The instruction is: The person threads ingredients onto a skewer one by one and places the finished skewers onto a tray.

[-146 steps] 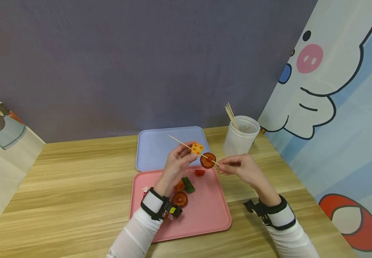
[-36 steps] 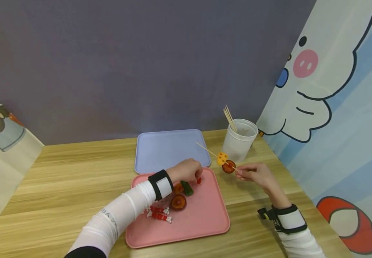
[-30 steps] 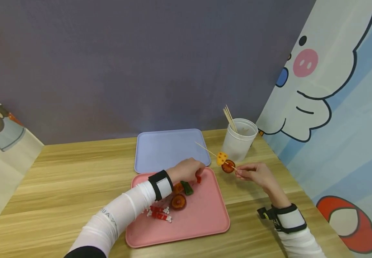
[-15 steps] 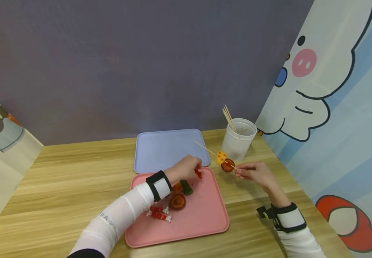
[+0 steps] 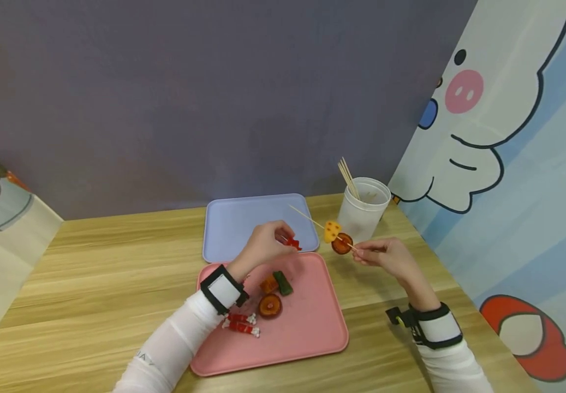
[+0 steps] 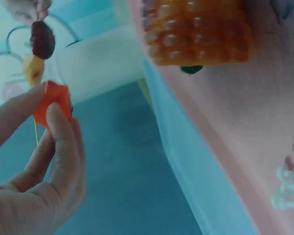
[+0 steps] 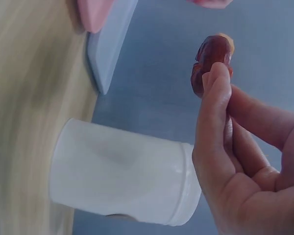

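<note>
"What's the corn [image 6: 201, 36] like?"
"Bumpy and glossy, plastic by the look. The brown disc [image 7: 211, 56] shines too."
"And the red piece [image 6: 58, 95]?"
"Smooth, plastic-looking. The skewer [image 5: 307, 216] looks like plain, dull wood."
"The pink tray [image 5: 307, 327] and blue tray [image 5: 243, 221]?"
"Both smooth plastic, like the cup [image 7: 117, 171]."
"The table [image 5: 115, 262]?"
"Wood-grained, smooth. The sleeves [image 5: 177, 335] are matt cloth."

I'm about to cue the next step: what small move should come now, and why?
I'd probably bring the red piece to the bare tip of the skewer. The left hand pinches that piece, the right hand grips the skewer near its opposite end, and the yellow piece and brown round piece sit threaded between.
</note>
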`<state>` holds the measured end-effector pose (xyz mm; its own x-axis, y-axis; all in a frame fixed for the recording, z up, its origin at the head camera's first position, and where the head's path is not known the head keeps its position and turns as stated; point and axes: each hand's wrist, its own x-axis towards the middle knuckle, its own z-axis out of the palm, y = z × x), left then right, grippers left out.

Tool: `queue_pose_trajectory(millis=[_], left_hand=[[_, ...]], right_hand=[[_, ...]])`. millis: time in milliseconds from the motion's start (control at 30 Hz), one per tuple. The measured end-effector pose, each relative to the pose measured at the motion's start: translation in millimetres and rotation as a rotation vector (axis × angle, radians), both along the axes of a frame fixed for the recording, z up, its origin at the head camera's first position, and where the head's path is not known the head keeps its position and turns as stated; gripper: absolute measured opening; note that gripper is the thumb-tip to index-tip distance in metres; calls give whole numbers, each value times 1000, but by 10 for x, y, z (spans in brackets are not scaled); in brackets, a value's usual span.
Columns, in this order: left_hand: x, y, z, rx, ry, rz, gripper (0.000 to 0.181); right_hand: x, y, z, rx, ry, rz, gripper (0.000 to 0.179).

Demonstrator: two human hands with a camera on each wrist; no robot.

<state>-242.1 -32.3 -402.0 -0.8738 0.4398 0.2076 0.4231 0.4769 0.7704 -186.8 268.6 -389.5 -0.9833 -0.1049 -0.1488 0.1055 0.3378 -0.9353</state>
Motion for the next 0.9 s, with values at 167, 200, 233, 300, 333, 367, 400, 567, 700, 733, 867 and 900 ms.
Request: queue_pose_trajectory(millis=[167, 200, 233, 300, 333, 367, 400, 567, 700, 733, 867, 900], left_hand=[[44, -112, 52, 168, -19, 106, 30], [52, -125, 58, 206, -29, 121, 30], [59, -137, 63, 249, -39, 132, 30], [71, -155, 70, 326, -55, 160, 31], [78, -163, 75, 366, -65, 172, 32], [85, -170, 80, 410, -78, 181, 33], [92, -176, 86, 452, -90, 190, 33], [105, -203, 138, 598, -90, 228, 34], [92, -234, 176, 648, -42, 272, 34], [105, -244, 209, 658, -39, 278, 35], [102, -285, 260, 716, -49, 296, 36], [95, -295, 265, 729, -48, 305, 37]], right_hand=[[0, -57, 68, 7, 24, 15, 36], [1, -71, 82, 13, 28, 17, 36], [2, -85, 96, 19, 30, 20, 36], [5, -114, 124, 23, 31, 24, 37], [5, -129, 135, 26, 33, 28, 37], [5, -143, 146, 26, 38, 32, 36], [5, -158, 156, 22, 42, 35, 36], [2, -224, 199, 2, 82, 62, 34], [2, -277, 234, -18, 108, 75, 33], [4, -288, 241, -23, 112, 77, 33], [5, -318, 258, -35, 121, 74, 31], [7, -323, 263, -38, 123, 74, 31]])
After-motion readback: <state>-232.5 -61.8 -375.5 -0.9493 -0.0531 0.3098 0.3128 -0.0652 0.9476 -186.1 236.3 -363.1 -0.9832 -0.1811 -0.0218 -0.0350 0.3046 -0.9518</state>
